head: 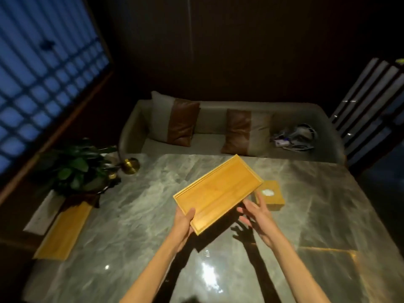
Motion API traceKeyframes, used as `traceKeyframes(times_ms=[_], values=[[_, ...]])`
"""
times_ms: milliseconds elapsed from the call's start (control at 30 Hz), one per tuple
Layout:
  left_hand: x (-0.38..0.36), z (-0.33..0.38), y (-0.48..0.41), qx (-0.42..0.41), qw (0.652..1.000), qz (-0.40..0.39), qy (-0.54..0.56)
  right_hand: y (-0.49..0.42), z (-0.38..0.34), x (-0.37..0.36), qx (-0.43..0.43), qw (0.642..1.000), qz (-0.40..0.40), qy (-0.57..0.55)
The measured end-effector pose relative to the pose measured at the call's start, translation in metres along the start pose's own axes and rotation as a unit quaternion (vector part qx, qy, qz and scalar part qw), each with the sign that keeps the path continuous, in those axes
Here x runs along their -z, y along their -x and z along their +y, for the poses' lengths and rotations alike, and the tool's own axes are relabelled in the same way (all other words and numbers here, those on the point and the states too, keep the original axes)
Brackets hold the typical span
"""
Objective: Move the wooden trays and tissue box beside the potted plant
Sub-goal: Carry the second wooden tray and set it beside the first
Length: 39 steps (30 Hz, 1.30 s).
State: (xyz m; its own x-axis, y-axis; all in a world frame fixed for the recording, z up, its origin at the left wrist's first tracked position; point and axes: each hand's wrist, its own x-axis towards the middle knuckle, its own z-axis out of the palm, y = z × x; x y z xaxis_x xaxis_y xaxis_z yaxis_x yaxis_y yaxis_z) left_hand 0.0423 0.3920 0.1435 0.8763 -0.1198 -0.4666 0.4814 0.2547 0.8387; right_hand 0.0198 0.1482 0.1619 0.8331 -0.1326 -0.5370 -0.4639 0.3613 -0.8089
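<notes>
A yellow wooden tray (218, 193) hangs tilted above the marble table (135, 215). My left hand (184, 224) grips its near left corner, thumb on top. Just right of the tray's near edge, my right hand (254, 215) is open with fingers spread and holds nothing. Behind that hand a wooden tissue box (271, 196) stands on the table with white tissue showing at its top. A second wooden tray (63, 230) lies flat at the table's left edge, right in front of the potted plant (74, 167).
A brass lamp base (130, 165) stands behind the plant. Beyond the table is a grey sofa (218, 136) with two cushions and some gear at its right end. The table's near part reflects bright light.
</notes>
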Motion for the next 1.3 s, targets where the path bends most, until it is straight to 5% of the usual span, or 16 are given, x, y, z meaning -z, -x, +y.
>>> traceKeyframes(times_ms=[133, 400, 633, 767, 900, 1300], values=[[0.091, -0.001, 0.045, 0.013, 0.999, 0.045, 0.017, -0.016, 0.006, -0.045, -0.034, 0.999, -0.013, -0.007], [0.194, -0.019, 0.137, 0.041, 0.970, 0.234, 0.044, -0.049, 0.085, -0.183, -0.117, 0.971, -0.128, 0.167], [0.285, -0.036, 0.133, 0.131, 0.876, 0.435, -0.164, -0.065, 0.141, -0.279, -0.137, 0.944, -0.130, 0.269], [0.352, -0.049, 0.090, 0.144, 0.857, 0.422, -0.258, -0.098, 0.165, -0.341, -0.121, 0.923, -0.101, 0.351], [0.406, -0.055, 0.042, 0.220, 0.874, 0.318, -0.294, -0.142, 0.188, -0.397, -0.109, 0.892, -0.057, 0.435], [0.475, -0.060, -0.034, 0.258, 0.861, 0.375, -0.228, -0.245, 0.235, -0.468, -0.112, 0.840, 0.028, 0.530]])
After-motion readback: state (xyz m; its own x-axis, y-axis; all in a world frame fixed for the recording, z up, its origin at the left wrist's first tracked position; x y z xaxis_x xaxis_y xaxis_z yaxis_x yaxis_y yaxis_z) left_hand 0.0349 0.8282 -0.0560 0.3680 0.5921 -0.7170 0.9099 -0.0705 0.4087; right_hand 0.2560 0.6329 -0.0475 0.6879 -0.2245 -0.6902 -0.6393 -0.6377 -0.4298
